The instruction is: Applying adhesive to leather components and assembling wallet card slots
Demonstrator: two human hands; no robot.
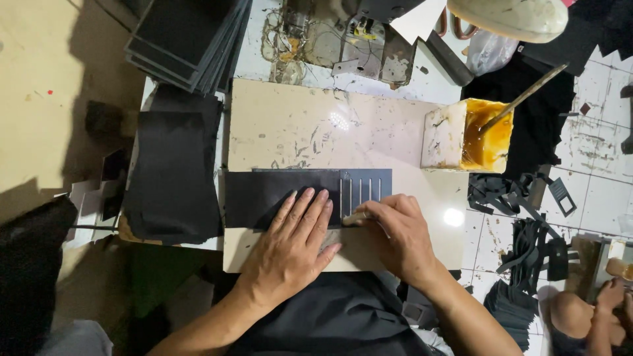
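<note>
One black sheet [283, 191] with four cut slots lies on the cream board [290, 125]; the left hand [293, 240] presses it flat, open, while the right hand [399, 231] grips a small tool [356, 217].

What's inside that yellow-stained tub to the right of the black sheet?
The tub holds amber liquid, and a stick leans in it, handle poking out past the rim. Its lower end is hidden in the liquid.
</note>
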